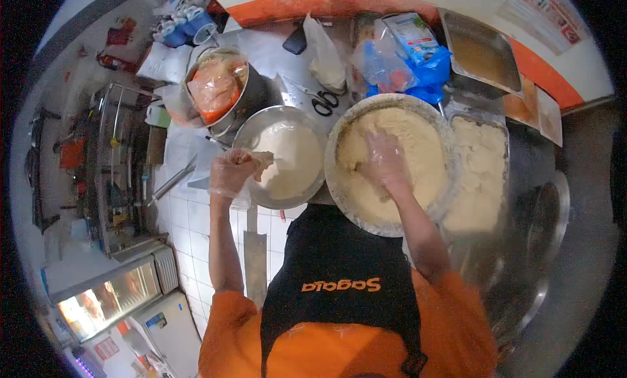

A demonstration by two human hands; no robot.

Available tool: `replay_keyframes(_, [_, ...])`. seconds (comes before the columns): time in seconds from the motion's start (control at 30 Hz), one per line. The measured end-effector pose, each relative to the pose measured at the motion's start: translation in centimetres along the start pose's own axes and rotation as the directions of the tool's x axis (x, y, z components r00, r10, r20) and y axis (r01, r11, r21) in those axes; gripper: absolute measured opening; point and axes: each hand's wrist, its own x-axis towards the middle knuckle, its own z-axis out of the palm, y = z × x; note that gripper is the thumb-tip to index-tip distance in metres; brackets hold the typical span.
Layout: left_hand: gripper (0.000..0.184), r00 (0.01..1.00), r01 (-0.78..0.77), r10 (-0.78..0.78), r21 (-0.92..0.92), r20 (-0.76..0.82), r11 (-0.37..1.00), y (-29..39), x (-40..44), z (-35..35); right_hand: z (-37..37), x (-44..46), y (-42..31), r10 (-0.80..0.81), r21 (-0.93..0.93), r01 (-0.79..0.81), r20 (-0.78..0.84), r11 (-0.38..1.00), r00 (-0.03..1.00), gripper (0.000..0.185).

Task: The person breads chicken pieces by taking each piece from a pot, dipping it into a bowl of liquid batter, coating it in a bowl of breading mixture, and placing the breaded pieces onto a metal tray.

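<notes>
My left hand (230,173), in a clear plastic glove, is closed at the left rim of a metal bowl of white batter (287,159). Between its fingers is a pale, batter-coated piece of food (264,164), whose kind I cannot make out. My right hand (384,157), also gloved, lies palm down in a wide round basin (338,198) of pale yellowish flour (418,143). Its fingers are stretched out, with the tips partly in the flour. Just right of the basin stands a rectangular tray (503,126) filled with pale, floury pieces (480,162).
Behind the bowl stands a pot (255,91) with bagged orange-pink food (215,87). Black-handled scissors (323,104), a phone (295,41) and blue plastic bags (431,74) lie along the back. A whisk (173,180) rests at left. A metal pan of liquid (480,55) sits at back right.
</notes>
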Motion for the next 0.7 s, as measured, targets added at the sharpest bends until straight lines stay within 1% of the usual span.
replay_keyframes(0.07, [0.013, 0.996, -0.068, 0.083, -0.283, 0.041, 0.957, -0.3, 0.3, 1.1, 3.6, 0.6, 2.9, -0.127, 0.068, 0.133, -0.082, 0.989, 0.988, 0.069])
replay_keyframes(0.1, [0.013, 0.995, -0.069, 0.087, -0.291, 0.049, 0.954, 0.7, 0.0, 1.6, 3.6, 0.3, 3.2, -0.119, 0.061, 0.124, -0.081, 0.99, 0.99, 0.069])
replay_keyframes(0.13, [0.013, 0.985, -0.089, 0.142, -0.413, 0.1, 0.906, 2.7, -0.4, 2.0, 3.5, 0.2, 3.4, -0.031, 0.075, 0.025, 0.088, 0.997, 0.996, 0.065])
replay_keyframes(0.17, [0.014, 0.969, -0.099, 0.202, -0.528, 0.141, 0.843, 4.8, -0.9, 2.3, 3.4, 0.2, 3.5, 0.052, 0.075, -0.074, 0.254, 0.994, 0.966, 0.061])
replay_keyframes(0.2, [0.014, 0.969, -0.097, 0.201, -0.534, 0.141, 0.84, 6.9, -1.5, 2.5, 2.8, -0.8, 4.2, 0.055, 0.068, -0.075, 0.255, 0.995, 0.965, 0.061])
replay_keyframes(0.27, [0.012, 0.933, -0.13, 0.328, -0.707, 0.151, 0.695, 10.8, -2.5, 3.8, 0.0, -3.6, 5.6, -0.121, 0.198, 0.089, 0.158, 0.976, 0.98, 0.071])
replay_keyframes(0.3, [0.015, 0.925, -0.112, 0.341, -0.739, 0.167, 0.664, 12.0, -2.5, 5.5, -1.9, -4.5, 5.0, -0.119, 0.198, 0.086, 0.162, 0.976, 0.98, 0.071])
replay_keyframes(0.33, [0.017, 0.916, -0.094, 0.358, -0.769, 0.182, 0.632, 13.1, -2.4, 7.4, -4.2, -5.4, 4.2, 0.068, 0.191, -0.097, 0.153, 0.977, 0.986, 0.074])
replay_keyframes(0.37, [0.016, 0.917, -0.163, 0.358, -0.651, 0.178, 0.742, 13.1, -2.0, 9.5, -5.3, -6.1, 3.9, 0.254, 0.186, -0.278, 0.143, 0.942, 0.957, 0.077])
replay_keyframes(0.4, [0.016, 0.916, -0.232, 0.363, -0.513, 0.171, 0.826, 12.7, -1.5, 12.0, -3.2, -6.5, 4.9, 0.26, 0.188, -0.283, 0.138, 0.94, 0.956, 0.077])
replay_keyframes(0.43, [0.023, 0.922, -0.221, 0.296, -0.286, 0.251, 0.932, 12.7, -1.1, 14.2, 0.9, -6.6, 6.6, 0.319, 0.038, -0.317, -0.086, 0.948, 0.944, 0.081])
replay_keyframes(0.47, [0.03, 0.927, -0.21, 0.212, -0.04, 0.309, 0.977, 12.4, -0.7, 16.2, 3.9, -6.4, 7.8, 0.329, -0.104, -0.376, -0.311, 0.921, 0.892, 0.085])
replay_keyframes(0.5, [0.03, 0.924, -0.218, 0.22, -0.04, 0.314, 0.975, 11.7, -0.4, 17.9, 5.1, -6.0, 8.2, 0.337, -0.101, -0.385, -0.316, 0.917, 0.887, 0.085])
replay_keyframes(0.53, [0.032, 0.919, -0.269, 0.205, 0.154, 0.337, 0.951, 11.5, 0.0, 19.3, 5.5, -5.3, 8.5, 0.422, 0.104, -0.409, -0.223, 0.907, 0.879, 0.087])
replay_keyframes(0.57, [0.034, 0.916, -0.309, 0.183, 0.34, 0.356, 0.888, 11.0, 0.2, 20.5, 5.9, -4.8, 8.9, 0.481, 0.299, -0.432, -0.112, 0.851, 0.87, 0.09])
replay_keyframes(0.6, [0.034, 0.914, -0.314, 0.186, 0.338, 0.362, 0.887, 11.4, -0.1, 20.5, 4.6, -4.8, 8.5, 0.487, 0.3, -0.438, -0.112, 0.848, 0.866, 0.09])
replay_keyframes(0.67, [0.03, 0.919, -0.377, 0.305, 0.334, 0.248, 0.864, 12.1, -0.7, 19.9, -0.1, -5.5, 6.4, 0.338, 0.504, -0.253, -0.084, 0.826, 0.937, 0.06])
replay_keyframes(0.7, [0.03, 0.92, -0.376, 0.304, 0.339, 0.247, 0.862, 10.9, -0.2, 20.9, -0.7, -5.9, 5.6, 0.337, 0.507, -0.251, -0.084, 0.824, 0.938, 0.06])
